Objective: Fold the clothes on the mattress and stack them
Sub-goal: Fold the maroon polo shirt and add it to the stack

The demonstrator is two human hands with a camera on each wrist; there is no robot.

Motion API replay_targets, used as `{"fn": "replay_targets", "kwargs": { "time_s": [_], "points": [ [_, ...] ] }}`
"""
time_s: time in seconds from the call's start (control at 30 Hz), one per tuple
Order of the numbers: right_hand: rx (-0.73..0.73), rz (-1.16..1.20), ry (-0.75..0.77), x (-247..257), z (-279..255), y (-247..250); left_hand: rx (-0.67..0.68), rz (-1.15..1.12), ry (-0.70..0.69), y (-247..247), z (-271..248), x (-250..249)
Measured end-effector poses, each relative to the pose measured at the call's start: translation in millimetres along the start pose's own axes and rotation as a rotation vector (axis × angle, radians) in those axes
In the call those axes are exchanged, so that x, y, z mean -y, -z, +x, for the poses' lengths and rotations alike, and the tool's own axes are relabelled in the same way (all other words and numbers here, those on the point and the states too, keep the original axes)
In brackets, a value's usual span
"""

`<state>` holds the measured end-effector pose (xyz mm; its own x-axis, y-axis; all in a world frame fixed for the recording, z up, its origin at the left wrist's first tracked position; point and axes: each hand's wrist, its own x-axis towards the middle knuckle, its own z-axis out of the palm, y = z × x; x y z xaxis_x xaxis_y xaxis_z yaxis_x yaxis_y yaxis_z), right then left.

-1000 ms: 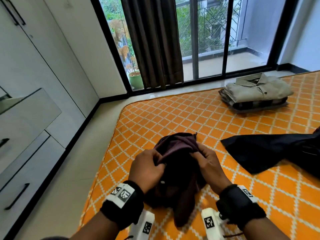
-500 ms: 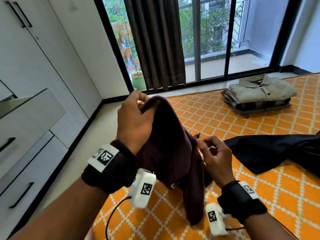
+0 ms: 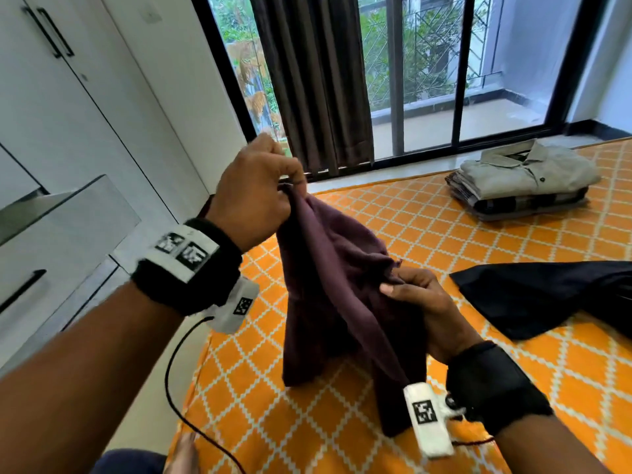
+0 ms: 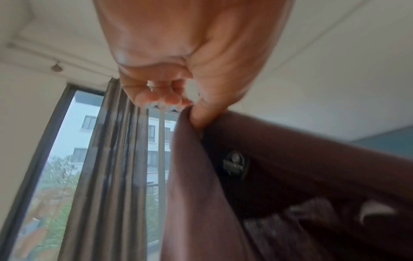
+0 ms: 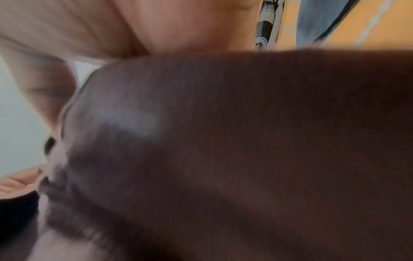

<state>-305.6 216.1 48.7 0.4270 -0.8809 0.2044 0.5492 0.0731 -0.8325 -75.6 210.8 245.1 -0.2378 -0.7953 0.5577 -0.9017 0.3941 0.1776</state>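
- Crumpled dark maroon cloth garment (image 3: 335, 295) hanging unfolded, lower end on orange diamond-patterned mattress (image 3: 427, 227).
- Left hand (image 3: 253, 196) pinching top edge, raised.
- Right hand (image 3: 427, 313) gripping lower bunch.

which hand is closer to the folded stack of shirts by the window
Right. The right hand grips the maroon garment nearer the folded stack; the left hand holds it farther left.

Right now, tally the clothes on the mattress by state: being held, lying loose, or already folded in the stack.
Held: 1, maroon garment, pinched by left hand and right hand.
Loose: 1, dark garment.
Folded in stack: at least 2 visible, beige shirt on top and a checked piece; exact number unclear.
Total: at least 4.
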Motion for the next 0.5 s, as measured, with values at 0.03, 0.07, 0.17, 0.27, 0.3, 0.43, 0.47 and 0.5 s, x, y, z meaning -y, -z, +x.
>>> {"fn": "replay_targets", "kwargs": {
  "time_s": [0.03, 0.07, 0.17, 0.27, 0.3, 0.43, 0.47, 0.5],
  "points": [
    [0.045, -0.028, -0.054, 1.2, -1.6, -0.2, -0.056, 0.043, 0.076, -5.6, -5.5, 3.0],
    [0.079, -0.051, -0.106, 2.0, -2.9, 1.0, -0.098, 0.033, 0.132, -10.2, -9.9, 5.2],
    [0.141, -0.013, -0.229, 6.6, -5.9, 6.6, -0.086, -0.337, 0.275, -18.7, -17.7, 4.4],
    [-0.066, -0.138, -0.124, 13.4, 2.0, 10.2, 0.086, -0.753, 0.244, -23.1, -27.2, -12.0],
    [-0.186, -0.224, -0.012, 13.9, 5.1, 12.7, 0.158, -0.864, 0.207, -26.6, -30.8, -17.7],
    [-0.172, -0.512, 0.191, 13.8, 6.2, 18.4, 0.472, -1.163, 0.111, -42.8, -44.6, -38.4],
    [-0.105, -0.556, 0.17, 8.1, 7.2, 20.0, 0.507, -1.226, 0.108, -45.9, -47.5, -42.9],
    [-0.064, -0.571, 0.148, 2.1, 7.2, 21.3, 0.518, -1.287, 0.126, -48.5, -50.7, -46.7]
  ]
}}
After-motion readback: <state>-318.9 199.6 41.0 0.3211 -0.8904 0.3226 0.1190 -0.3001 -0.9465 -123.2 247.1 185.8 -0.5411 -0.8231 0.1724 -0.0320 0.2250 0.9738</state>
